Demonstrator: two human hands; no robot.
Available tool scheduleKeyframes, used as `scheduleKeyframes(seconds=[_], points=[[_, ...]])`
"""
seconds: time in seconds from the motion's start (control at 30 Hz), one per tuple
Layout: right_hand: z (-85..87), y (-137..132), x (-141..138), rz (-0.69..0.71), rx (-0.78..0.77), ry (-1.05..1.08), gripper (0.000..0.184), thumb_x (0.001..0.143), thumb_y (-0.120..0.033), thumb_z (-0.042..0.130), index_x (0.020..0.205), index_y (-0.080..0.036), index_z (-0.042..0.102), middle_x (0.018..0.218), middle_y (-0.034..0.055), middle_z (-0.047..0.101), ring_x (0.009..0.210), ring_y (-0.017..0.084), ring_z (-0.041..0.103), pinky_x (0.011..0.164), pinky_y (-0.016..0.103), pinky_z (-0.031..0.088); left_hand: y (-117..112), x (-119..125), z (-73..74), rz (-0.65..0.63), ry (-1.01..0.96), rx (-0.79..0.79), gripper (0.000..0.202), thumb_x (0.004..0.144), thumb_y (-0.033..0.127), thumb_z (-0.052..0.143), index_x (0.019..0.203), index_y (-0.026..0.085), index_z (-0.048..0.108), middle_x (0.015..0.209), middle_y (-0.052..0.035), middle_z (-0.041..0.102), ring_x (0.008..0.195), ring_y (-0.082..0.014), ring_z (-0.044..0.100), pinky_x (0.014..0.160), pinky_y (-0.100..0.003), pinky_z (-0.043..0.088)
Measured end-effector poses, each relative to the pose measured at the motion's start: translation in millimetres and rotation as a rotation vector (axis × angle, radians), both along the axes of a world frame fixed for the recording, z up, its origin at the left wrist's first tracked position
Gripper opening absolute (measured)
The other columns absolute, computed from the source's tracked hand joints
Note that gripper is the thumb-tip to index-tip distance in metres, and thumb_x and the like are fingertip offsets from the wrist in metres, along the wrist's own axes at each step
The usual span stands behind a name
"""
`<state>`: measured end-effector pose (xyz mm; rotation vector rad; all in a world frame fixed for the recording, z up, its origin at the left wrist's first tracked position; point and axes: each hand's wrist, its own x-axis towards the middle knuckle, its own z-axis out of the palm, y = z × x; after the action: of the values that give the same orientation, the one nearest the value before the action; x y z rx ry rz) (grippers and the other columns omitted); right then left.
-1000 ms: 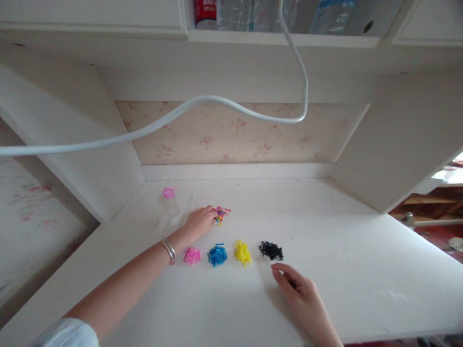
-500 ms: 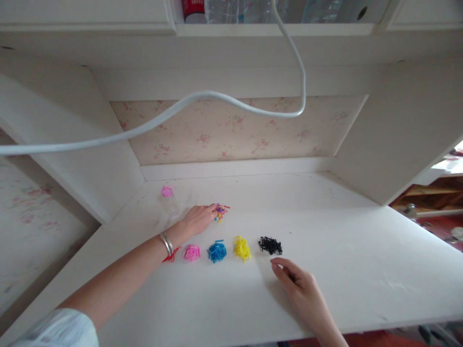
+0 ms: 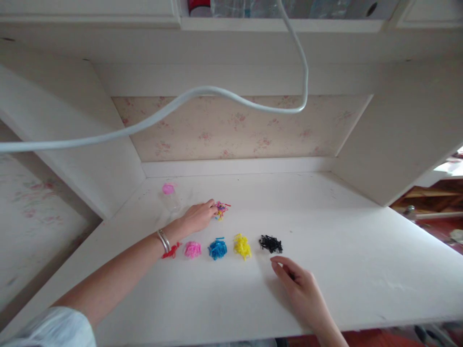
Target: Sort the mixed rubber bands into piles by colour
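Observation:
My left hand [image 3: 198, 217], with a silver bangle at the wrist, touches the left edge of a mixed pile of small coloured bands [image 3: 221, 210]. Its fingers are bent together; whatever lies between them is hidden. My right hand [image 3: 298, 284] rests near the front, thumb and forefinger closed, just below a black pile [image 3: 271, 244]. Whether it pinches anything is not visible. Left of the black pile are a yellow pile [image 3: 242, 246], a blue pile [image 3: 217, 249] and a pink pile [image 3: 193, 249]. A red pile [image 3: 172, 250] is partly covered by my left wrist.
A clear bottle with a pink lid [image 3: 168, 188] lies behind my left hand on the white tabletop [image 3: 347, 250]. A white cable [image 3: 202, 90] hangs across the view. Side panels and an overhead shelf [image 3: 282, 25] holding plastic bottles enclose the table.
The view has shifted slightly. My left hand's fingers have moved a little at the mixed pile's edge. My right hand stays in place, still closed.

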<state>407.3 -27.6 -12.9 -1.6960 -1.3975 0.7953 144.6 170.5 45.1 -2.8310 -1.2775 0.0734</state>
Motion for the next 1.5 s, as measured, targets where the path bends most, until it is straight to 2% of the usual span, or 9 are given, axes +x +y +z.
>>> scheduleKeyframes(seconds=[0.13, 0.27, 0.4, 0.6, 0.77, 0.97, 1.2, 1.33, 1.5], points=[[-0.1, 1, 0, 0.002, -0.017, -0.01, 0.037, 0.084, -0.049, 0.047, 0.094, -0.018, 0.066, 0.057, -0.0042, 0.036, 0.053, 0.011, 0.034, 0.049, 0.022, 0.027, 1, 0, -1.0, -0.033, -0.003, -0.005, 0.027, 0.09, 0.027, 0.041, 0.111, 0.031, 0.058, 0.109, -0.0038, 0.053, 0.087, -0.0186, 0.059, 0.07, -0.028, 0.046], [-1.3, 2, 0, -0.008, -0.017, -0.016, 0.037, 0.083, -0.049, 0.047, 0.094, -0.018, 0.066, 0.057, -0.0042, 0.036, 0.053, 0.011, 0.034, 0.049, 0.022, 0.027, 1, 4, -3.9, -0.04, -0.019, -0.016, 0.026, 0.089, 0.023, 0.039, 0.099, 0.026, 0.064, 0.109, -0.0043, 0.053, 0.086, -0.0182, 0.059, 0.071, -0.028, 0.045], [-1.2, 2, 0, -0.006, -0.013, -0.009, 0.037, 0.083, -0.048, 0.048, 0.094, -0.018, 0.066, 0.056, -0.0042, 0.036, 0.053, 0.011, 0.035, 0.049, 0.022, 0.027, -1, 4, -3.3, -0.01, -0.068, -0.016, 0.028, 0.091, 0.021, 0.036, 0.099, 0.022, 0.062, 0.107, -0.0053, 0.054, 0.085, -0.0163, 0.059, 0.071, -0.027, 0.045], [-0.8, 3, -1, 0.0, -0.033, -0.012, 0.037, 0.084, -0.049, 0.047, 0.094, -0.019, 0.065, 0.056, -0.0045, 0.034, 0.053, 0.01, 0.034, 0.049, 0.022, 0.026, -7, 1, 10.9, 0.062, -0.157, -0.022, 0.032, 0.095, 0.029, 0.026, 0.104, 0.021, 0.056, 0.106, -0.0047, 0.057, 0.084, -0.0149, 0.06, 0.071, -0.026, 0.044], [-2.2, 3, -1, -0.006, -0.035, -0.02, 0.038, 0.084, -0.05, 0.047, 0.094, -0.019, 0.065, 0.057, -0.0044, 0.034, 0.053, 0.011, 0.033, 0.05, 0.022, 0.027, -22, 3, 20.7, 0.035, -0.206, -0.085, 0.03, 0.093, 0.029, 0.031, 0.098, 0.022, 0.059, 0.106, -0.0035, 0.061, 0.091, -0.016, 0.059, 0.077, -0.026, 0.042], [-1.9, 3, -2, -0.005, -0.043, -0.033, 0.039, 0.084, -0.051, 0.046, 0.094, -0.019, 0.064, 0.058, -0.0044, 0.035, 0.054, 0.011, 0.034, 0.05, 0.022, 0.027, -37, 13, 14.3, 0.004, -0.18, -0.24, 0.019, 0.08, 0.025, 0.048, 0.079, 0.021, 0.067, 0.081, -0.0019, 0.069, 0.075, -0.0147, 0.061, 0.065, -0.023, 0.041], [-0.4, 2, -3, -0.019, -0.04, -0.024, 0.04, 0.083, -0.051, 0.047, 0.094, -0.018, 0.065, 0.057, -0.0042, 0.035, 0.054, 0.011, 0.034, 0.049, 0.022, 0.026, -37, 21, 5.7, 0.029, -0.167, -0.341, 0.018, 0.068, 0.02, 0.053, 0.064, 0.016, 0.07, 0.054, -0.0006, 0.064, 0.05, -0.0116, 0.053, 0.048, -0.022, 0.033], [-1.3, 3, -2, -0.016, -0.042, -0.018, 0.04, 0.083, -0.051, 0.047, 0.095, -0.018, 0.064, 0.059, -0.0038, 0.037, 0.055, 0.011, 0.034, 0.05, 0.022, 0.027, -26, 15, 8.5, 0.004, -0.213, -0.339, 0.025, 0.076, 0.023, 0.048, 0.069, 0.017, 0.071, 0.063, -0.0015, 0.068, 0.059, -0.0126, 0.058, 0.054, -0.021, 0.036], [-1.3, 2, -2, -0.014, -0.025, -0.011, 0.039, 0.082, -0.051, 0.048, 0.094, -0.018, 0.065, 0.058, -0.0038, 0.038, 0.055, 0.011, 0.035, 0.05, 0.022, 0.028, -18, 9, 5.3, -0.044, -0.246, -0.339, 0.027, 0.079, 0.02, 0.045, 0.085, 0.02, 0.071, 0.09, -0.0037, 0.072, 0.082, -0.0157, 0.063, 0.071, -0.022, 0.043]])
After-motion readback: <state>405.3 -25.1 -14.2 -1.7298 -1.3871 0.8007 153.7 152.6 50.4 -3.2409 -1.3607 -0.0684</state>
